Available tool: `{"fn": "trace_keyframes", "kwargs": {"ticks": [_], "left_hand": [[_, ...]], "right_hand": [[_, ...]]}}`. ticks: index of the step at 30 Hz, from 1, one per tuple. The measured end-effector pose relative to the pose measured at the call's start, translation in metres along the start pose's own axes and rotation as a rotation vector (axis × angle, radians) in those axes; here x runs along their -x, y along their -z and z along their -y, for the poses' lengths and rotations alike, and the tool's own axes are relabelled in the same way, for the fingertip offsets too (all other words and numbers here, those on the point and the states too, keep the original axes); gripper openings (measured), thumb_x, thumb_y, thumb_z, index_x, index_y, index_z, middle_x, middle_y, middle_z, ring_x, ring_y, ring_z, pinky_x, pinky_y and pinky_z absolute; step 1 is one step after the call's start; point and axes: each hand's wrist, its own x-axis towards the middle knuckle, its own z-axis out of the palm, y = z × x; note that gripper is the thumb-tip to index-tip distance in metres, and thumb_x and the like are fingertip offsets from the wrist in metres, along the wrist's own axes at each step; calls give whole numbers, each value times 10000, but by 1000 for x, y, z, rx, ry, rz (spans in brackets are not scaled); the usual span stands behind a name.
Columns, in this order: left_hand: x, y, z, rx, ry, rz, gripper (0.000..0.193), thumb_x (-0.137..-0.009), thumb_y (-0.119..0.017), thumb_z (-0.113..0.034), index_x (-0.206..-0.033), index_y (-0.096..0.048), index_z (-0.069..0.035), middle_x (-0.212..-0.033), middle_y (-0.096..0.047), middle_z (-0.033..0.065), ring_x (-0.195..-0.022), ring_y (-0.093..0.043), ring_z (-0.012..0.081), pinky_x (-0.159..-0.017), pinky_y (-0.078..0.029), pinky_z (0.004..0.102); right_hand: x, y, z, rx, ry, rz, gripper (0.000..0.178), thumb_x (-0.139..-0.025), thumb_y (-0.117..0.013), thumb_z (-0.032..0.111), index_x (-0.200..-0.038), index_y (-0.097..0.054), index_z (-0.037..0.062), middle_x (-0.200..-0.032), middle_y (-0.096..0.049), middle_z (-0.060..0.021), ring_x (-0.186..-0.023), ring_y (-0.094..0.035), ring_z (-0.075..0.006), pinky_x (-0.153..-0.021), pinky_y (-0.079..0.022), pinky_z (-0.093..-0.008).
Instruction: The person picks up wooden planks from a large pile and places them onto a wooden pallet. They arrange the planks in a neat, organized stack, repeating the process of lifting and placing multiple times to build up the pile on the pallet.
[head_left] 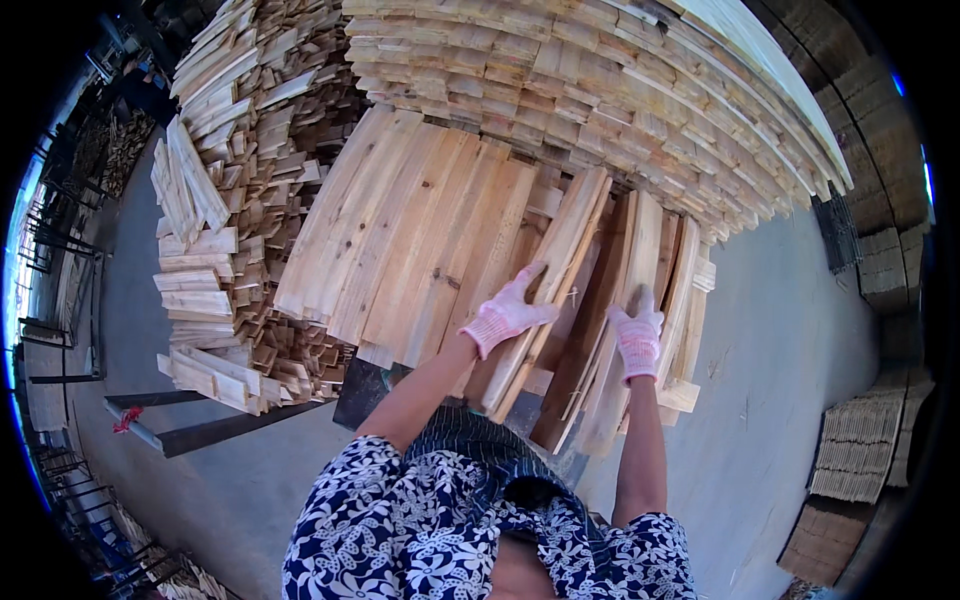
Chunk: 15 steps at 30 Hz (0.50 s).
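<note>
Both my hands wear pale pink knit gloves. My left hand (pixel 508 312) is closed on the left side of a wooden plank (pixel 572 235), which is tilted up partly on its edge. To the right, my right hand (pixel 637 338) grips another plank (pixel 643 245), also tilted, its fingers over the upper edge. Between these two lies a gap with darker wood below. Left of my left hand, a row of flat planks (pixel 410 240) lies side by side, some with knots. Further planks (pixel 684 270) lean just right of my right hand.
A tall stack of boards (pixel 600 110) rises behind the planks. Left of them stands a heap of short wood pieces (pixel 245 200). A metal frame (pixel 230 430) with a red tie juts out at lower left. Bundled stacks (pixel 860 440) line the right side of the concrete floor (pixel 760 400).
</note>
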Motion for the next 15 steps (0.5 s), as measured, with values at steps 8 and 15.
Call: {"fn": "trace_keyframes", "kwargs": {"ticks": [8,15], "left_hand": [[60,131,-51,-1169,282,-183,958,-809,-782,-531,-1602,-304,-284,-1478,-445,284,-1332,-501,483,-1092,-450,510],[51,141,0,-1205,248,-352,882,-809,-791,-480,-1555,-379,-254,-1350,-524,270,-1242,-537,458,-1037,-471,519]], "right_hand": [[-3,-147,69,-262,125,47,803,-867,-705,492,-1551,-384,219,-1419,-440,-330,-1291,-531,-493,-1039,-482,-538],[20,-150,124,-124,140,173,658,-947,-611,485,-1521,-398,241,-1443,-429,-321,-1234,-555,-510,-1017,-481,-574]]}}
